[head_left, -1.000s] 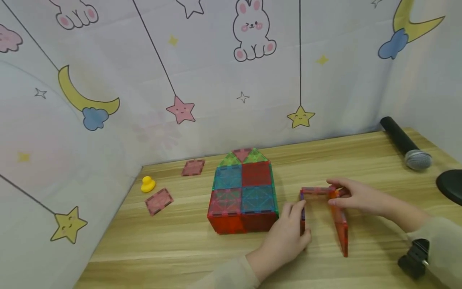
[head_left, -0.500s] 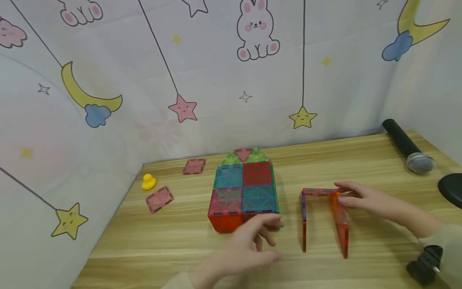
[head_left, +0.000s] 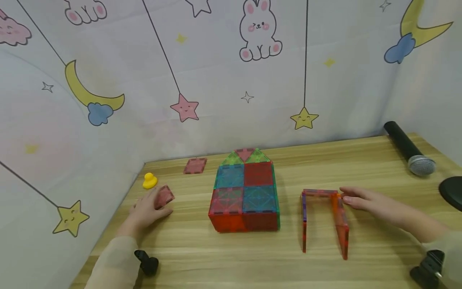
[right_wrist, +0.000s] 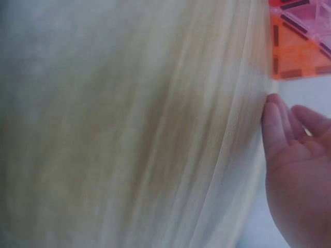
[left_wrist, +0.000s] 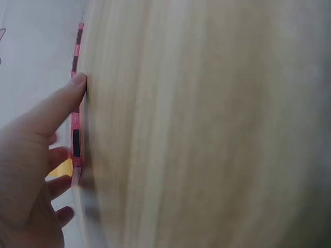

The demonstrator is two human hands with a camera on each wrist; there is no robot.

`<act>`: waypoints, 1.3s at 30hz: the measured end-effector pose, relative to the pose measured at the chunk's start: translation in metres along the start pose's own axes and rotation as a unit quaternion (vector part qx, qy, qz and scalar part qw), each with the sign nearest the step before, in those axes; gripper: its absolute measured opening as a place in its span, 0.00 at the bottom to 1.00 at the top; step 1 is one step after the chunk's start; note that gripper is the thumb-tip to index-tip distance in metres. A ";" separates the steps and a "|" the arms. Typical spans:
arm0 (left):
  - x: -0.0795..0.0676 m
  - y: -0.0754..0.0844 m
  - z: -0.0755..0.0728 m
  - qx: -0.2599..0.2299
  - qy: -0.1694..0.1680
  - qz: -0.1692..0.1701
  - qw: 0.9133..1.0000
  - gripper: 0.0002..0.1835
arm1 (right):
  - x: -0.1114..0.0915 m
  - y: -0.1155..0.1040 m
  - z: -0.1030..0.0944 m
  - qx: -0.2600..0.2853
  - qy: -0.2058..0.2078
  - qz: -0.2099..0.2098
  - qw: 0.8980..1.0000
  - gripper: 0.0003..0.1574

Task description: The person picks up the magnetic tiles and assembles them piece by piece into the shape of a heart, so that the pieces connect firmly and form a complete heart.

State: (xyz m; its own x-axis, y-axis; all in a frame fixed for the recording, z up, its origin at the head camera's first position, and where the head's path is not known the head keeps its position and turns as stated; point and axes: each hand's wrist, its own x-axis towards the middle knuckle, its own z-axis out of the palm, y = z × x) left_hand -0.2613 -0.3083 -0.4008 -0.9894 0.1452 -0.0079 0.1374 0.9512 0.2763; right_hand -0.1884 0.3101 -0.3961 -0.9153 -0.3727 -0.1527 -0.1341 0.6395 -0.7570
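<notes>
In the head view my left hand [head_left: 143, 212] reaches over a pink translucent magnetic tile [head_left: 165, 195] lying at the table's left. The left wrist view has the tile [left_wrist: 76, 139] edge-on, thumb and fingers spread about it; a firm grip does not show. My right hand [head_left: 375, 204] rests with loosely extended fingers beside an upright orange magnetic tile [head_left: 338, 208]. That tile belongs to a three-sided standing frame, with a purple tile [head_left: 304, 206] on its left and a pinkish-red tile [head_left: 319, 193] behind. In the right wrist view the fingers and orange tile [right_wrist: 297, 54] appear apart.
A box of coloured magnetic tiles [head_left: 243, 196] stands mid-table, with triangles at its far end. Another pink tile [head_left: 195, 165] lies behind, near a yellow toy duck [head_left: 149, 180]. A microphone [head_left: 409, 148] and a black round base [head_left: 452, 192] occupy the right side.
My left hand has let go of the frame's purple side and moved left across the table to the pink tile. My right hand has drawn slightly away from the orange tile.
</notes>
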 end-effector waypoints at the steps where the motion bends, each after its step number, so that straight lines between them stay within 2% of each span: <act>1: -0.001 -0.005 0.001 0.002 -0.007 -0.005 1.000 0.48 | 0.000 0.000 0.000 0.002 -0.002 0.000 1.000 0.38; 4: -0.004 -0.011 0.002 0.001 -0.009 -0.009 1.000 0.49 | 0.001 0.000 0.000 -0.002 -0.004 0.004 1.000 0.39; 8: -0.004 -0.011 0.003 -0.003 0.003 0.014 1.000 0.45 | 0.003 0.001 0.000 -0.010 0.000 -0.002 1.000 0.38; 10: -0.003 -0.009 0.001 -0.022 0.008 0.021 1.000 0.42 | 0.005 0.000 0.000 -0.015 -0.003 0.000 1.000 0.38; 12: -0.003 -0.004 -0.004 -0.060 0.032 0.027 0.997 0.39 | 0.006 -0.001 -0.002 -0.021 -0.006 -0.003 1.000 0.38; 15: -0.004 0.018 -0.020 -0.111 0.082 0.041 0.990 0.35 | 0.007 -0.006 -0.010 -0.029 0.001 -0.014 0.999 0.37; 17: -0.004 0.046 -0.035 -0.123 0.114 0.077 0.983 0.33 | 0.007 -0.012 -0.018 -0.037 0.031 -0.035 0.998 0.35; 19: -0.006 0.081 -0.048 -0.119 0.126 0.130 0.976 0.33 | 0.006 -0.024 -0.024 -0.048 0.073 -0.065 0.994 0.34; 20: -0.008 0.101 -0.054 -0.113 0.128 0.164 0.972 0.33 | 0.006 -0.033 -0.024 -0.056 0.093 -0.084 0.991 0.34; 22: -0.012 0.140 -0.059 -0.106 0.122 0.241 0.957 0.34 | 0.007 -0.056 -0.021 -0.069 0.124 -0.137 0.980 0.34; 24: -0.018 0.175 -0.058 -0.109 0.118 0.319 0.934 0.34 | 0.009 -0.083 -0.010 -0.070 0.130 -0.201 0.968 0.34; 26: -0.022 0.205 -0.052 -0.112 0.115 0.389 0.907 0.34 | 0.008 -0.107 0.004 -0.052 0.114 -0.252 0.960 0.36; 29: -0.025 0.240 -0.038 -0.112 0.118 0.456 0.875 0.34 | 0.007 -0.132 0.023 -0.016 0.076 -0.280 0.957 0.42; 31: -0.027 0.254 -0.030 -0.112 0.121 0.474 0.865 0.33 | 0.007 -0.143 0.033 -0.017 0.065 -0.271 0.960 0.47; 35: -0.030 0.267 -0.017 -0.118 0.137 0.482 0.858 0.32 | 0.010 -0.154 0.046 -0.082 0.075 -0.251 0.962 0.54; 39: -0.031 0.275 -0.008 -0.121 0.139 0.491 0.851 0.32 | 0.012 -0.154 0.050 -0.131 0.069 -0.248 0.957 0.52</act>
State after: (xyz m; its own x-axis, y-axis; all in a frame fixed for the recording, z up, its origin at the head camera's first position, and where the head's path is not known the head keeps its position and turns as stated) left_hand -0.1933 -0.0531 -0.3171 -0.3811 0.7355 0.5602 0.9242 0.3198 0.2088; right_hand -0.1600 0.1731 -0.3128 -0.7532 -0.5931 0.2845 -0.6398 0.5599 -0.5265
